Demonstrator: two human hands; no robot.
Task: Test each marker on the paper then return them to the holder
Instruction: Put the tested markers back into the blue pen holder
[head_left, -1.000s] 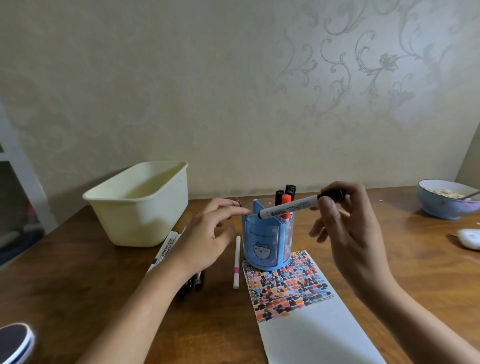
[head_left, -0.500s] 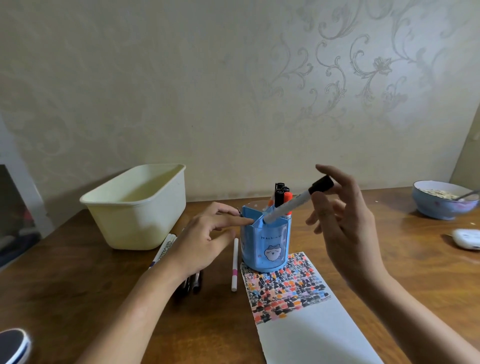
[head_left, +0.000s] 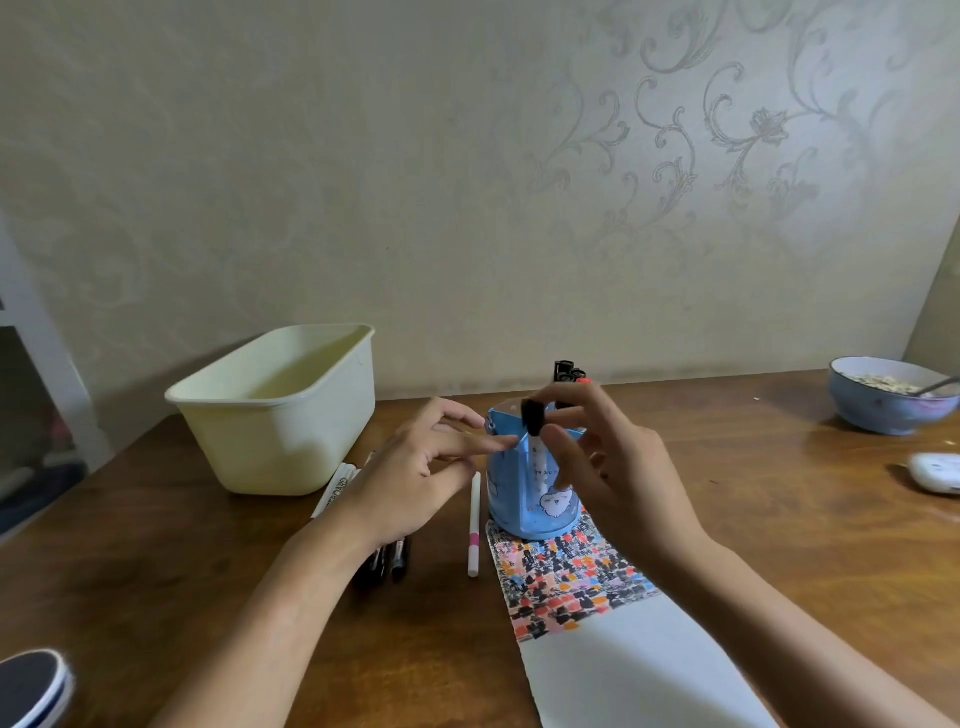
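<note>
A blue pen holder (head_left: 519, 512) stands on the far end of a white paper strip (head_left: 634, 670) covered with colour test marks. My right hand (head_left: 613, 478) pinches a white marker with a black cap (head_left: 533, 422), nearly upright with its lower end inside the holder. My left hand (head_left: 415, 478) rests beside the holder, its straight fingertips touching the holder's left rim. Black and red marker caps (head_left: 569, 373) stick up from the holder's back. A white marker with a pink band (head_left: 474, 525) lies on the table left of the holder. Several more markers (head_left: 387, 558) lie partly hidden under my left hand.
A cream plastic tub (head_left: 280, 410) stands at the back left. A blue bowl with food and a spoon (head_left: 888, 395) sits at the far right, a white object (head_left: 935, 472) in front of it. A round dark object (head_left: 31, 686) shows at the bottom left corner.
My right hand swung the black-capped marker from lying level above the holder to nearly upright and lowered its end into the holder. The left hand stayed at the holder's rim.
</note>
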